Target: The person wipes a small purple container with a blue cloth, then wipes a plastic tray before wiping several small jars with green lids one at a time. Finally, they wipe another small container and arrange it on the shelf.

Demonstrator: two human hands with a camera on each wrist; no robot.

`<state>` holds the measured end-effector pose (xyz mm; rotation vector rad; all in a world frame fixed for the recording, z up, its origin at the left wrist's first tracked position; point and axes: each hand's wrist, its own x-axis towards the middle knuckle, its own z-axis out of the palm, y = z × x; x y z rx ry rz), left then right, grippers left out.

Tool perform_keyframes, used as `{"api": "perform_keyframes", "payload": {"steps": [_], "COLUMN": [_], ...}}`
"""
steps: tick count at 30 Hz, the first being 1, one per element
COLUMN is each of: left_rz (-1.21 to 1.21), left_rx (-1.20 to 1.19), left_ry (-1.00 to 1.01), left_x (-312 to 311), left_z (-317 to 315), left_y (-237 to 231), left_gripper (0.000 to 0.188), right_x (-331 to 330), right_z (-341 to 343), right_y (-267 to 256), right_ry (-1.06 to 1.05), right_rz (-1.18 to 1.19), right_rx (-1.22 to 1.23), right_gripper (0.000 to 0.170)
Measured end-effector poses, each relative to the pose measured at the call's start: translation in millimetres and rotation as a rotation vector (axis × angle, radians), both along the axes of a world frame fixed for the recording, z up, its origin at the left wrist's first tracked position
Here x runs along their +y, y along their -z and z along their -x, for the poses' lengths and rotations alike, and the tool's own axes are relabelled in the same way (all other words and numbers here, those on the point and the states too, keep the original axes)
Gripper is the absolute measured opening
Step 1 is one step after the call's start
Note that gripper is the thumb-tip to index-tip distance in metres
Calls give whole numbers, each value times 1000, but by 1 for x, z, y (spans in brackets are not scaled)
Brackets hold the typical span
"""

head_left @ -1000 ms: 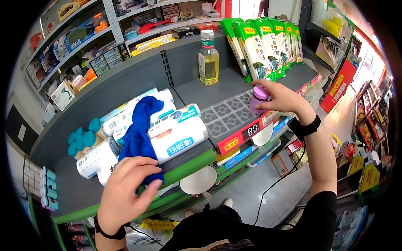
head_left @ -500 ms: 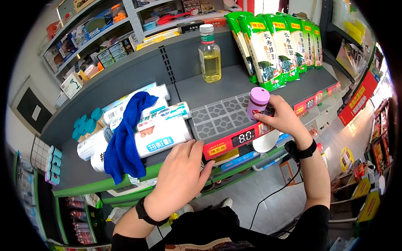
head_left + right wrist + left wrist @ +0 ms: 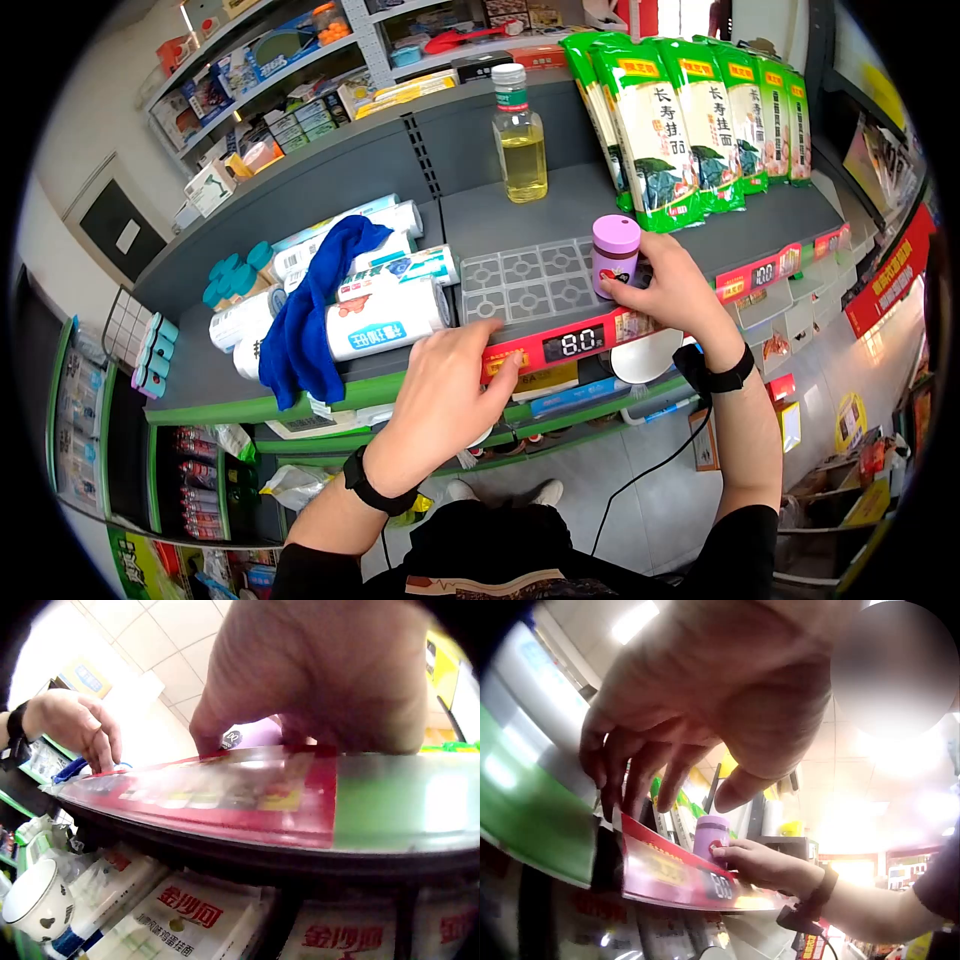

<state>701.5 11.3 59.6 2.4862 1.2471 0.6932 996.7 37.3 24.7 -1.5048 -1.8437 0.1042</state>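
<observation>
In the head view a purple bottle (image 3: 615,256) stands upright on the right end of a clear patterned tray (image 3: 525,280). My right hand (image 3: 680,290) grips it from the right, thumb across its front. My left hand (image 3: 445,385) rests at the left end of the red price strip (image 3: 560,343), fingers loosely bent and holding nothing; the left wrist view shows its fingertips by the strip's end. Left of it a blue cloth (image 3: 318,310) lies over white rolls (image 3: 385,322). The right wrist view shows only part of the bottle (image 3: 259,733) behind my hand.
Behind the tray stands a bottle of yellow liquid (image 3: 523,155). Green noodle packets (image 3: 650,140) lean at the back right. Teal-lidded jars (image 3: 235,280) sit at the far left. A cable (image 3: 640,480) hangs from my right wrist.
My left hand has left the blue cloth and moved right to the tray's front left corner. The cloth now lies over the rolls. My right hand stays at the purple bottle.
</observation>
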Motion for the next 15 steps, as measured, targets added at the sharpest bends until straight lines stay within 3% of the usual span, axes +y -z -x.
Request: {"api": "perform_keyframes", "payload": {"steps": [6,9,15], "left_rz": [-59,-135,41], "left_rx": [-45,76,-217], "left_ry": [28,-72,-31], "left_x": [5,3,8], "left_z": [0,-4,-13], "left_y": [8,14,13], "left_gripper": [41,46,43], "right_x": [8,11,14], "right_z": [-1,-1,-3], "right_y": [-10,-8,-12], "right_ry": [2,-4,23], "right_rz": [70,56,-6], "right_rx": [49,78,204], "right_gripper": [45,44,41]}}
